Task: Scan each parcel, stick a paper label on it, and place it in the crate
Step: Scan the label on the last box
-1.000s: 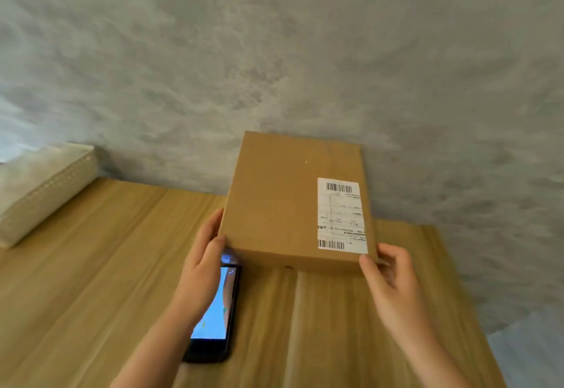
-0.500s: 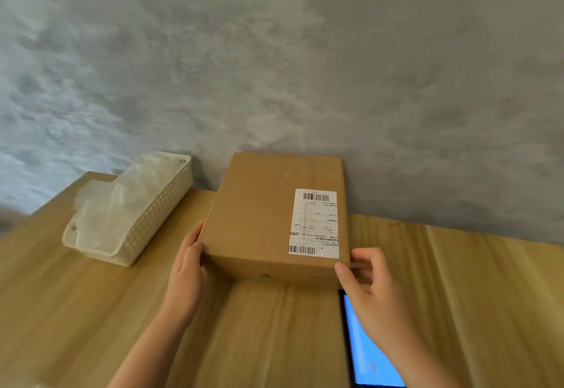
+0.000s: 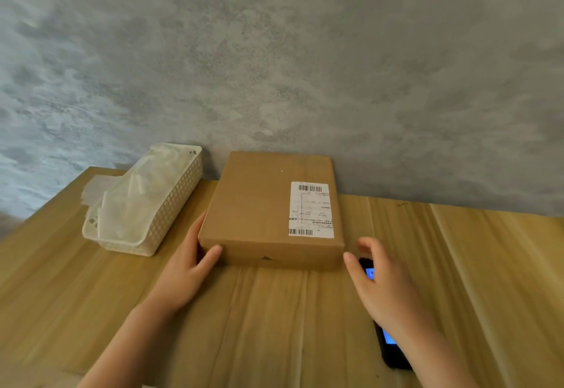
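Brown corrugated card forms the parcel (image 3: 268, 210), a flat rectangular box lying on the wooden bench (image 3: 457, 265) with its far edge close to the grey wall (image 3: 305, 52). A white printed label (image 3: 311, 209) with barcodes is fixed to the right part of its top face.

I see the left hand (image 3: 186, 274) gripping the near-left corner of the parcel, thumb on the near side face and fingers along the left side. The right hand (image 3: 381, 284) is spread open just clear of the near-right corner and holds nothing. It hovers over a dark phone (image 3: 392, 348) with a lit blue screen, lying on the bench right of the parcel.

I judge the parcel to be stiff and fairly light, with dry card faces that give good friction. Its low profile favours a two-sided hold on the left and right side walls near the corners. Avoid pressing on the centre of the top face, which may flex.

A white perforated plastic basket (image 3: 171, 213) stands to the left of the parcel, near it but apart. It holds clear plastic bags or film (image 3: 137, 201); I cannot tell their contents. White paper sheets (image 3: 97, 187) lie beyond its far-left side. I cannot confirm that this basket is the crate.
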Demonstrator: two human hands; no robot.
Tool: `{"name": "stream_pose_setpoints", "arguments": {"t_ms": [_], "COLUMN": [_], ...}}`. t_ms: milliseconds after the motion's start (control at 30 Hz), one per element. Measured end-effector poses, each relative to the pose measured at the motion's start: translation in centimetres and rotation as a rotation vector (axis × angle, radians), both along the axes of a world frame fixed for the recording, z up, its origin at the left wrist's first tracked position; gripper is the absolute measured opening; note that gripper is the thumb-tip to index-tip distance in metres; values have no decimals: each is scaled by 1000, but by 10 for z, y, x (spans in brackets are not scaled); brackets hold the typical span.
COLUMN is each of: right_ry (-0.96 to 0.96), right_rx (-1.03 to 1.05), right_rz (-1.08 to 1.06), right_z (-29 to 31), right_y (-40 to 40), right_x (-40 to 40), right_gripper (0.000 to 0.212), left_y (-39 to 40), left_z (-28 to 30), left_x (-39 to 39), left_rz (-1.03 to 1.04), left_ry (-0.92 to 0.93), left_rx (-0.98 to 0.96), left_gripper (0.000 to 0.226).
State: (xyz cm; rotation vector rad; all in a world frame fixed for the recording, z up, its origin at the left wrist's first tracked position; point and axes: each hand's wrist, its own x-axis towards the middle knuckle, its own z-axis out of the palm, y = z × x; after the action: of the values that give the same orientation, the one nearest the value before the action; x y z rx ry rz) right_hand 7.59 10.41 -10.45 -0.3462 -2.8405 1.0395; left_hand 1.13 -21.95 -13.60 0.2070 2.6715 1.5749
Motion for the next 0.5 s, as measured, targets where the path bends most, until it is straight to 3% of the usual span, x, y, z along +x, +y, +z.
{"name": "stream_pose_setpoints", "arguments": {"t_ms": [100, 200, 333, 500], "right_ry": [-25, -253, -402, -387], "right_rx": [319, 438, 409, 309], "right_rz": [-129, -161, -101, -151], "right_z": [-6, -11, -13, -11], "right_y": [16, 29, 35, 33], "right_x": [19, 39, 50, 47], "right_gripper": [79, 106, 111, 97], "left_y": [-2, 4, 2, -1], "left_z": [-1, -6, -11, -14], "left_x": [2, 1, -1, -3], "left_rz": [0, 38, 89, 75], "left_ry": [35, 105, 97, 95], "left_rx": [-152, -288, -311, -327], "left_gripper": [80, 87, 84, 85]}}
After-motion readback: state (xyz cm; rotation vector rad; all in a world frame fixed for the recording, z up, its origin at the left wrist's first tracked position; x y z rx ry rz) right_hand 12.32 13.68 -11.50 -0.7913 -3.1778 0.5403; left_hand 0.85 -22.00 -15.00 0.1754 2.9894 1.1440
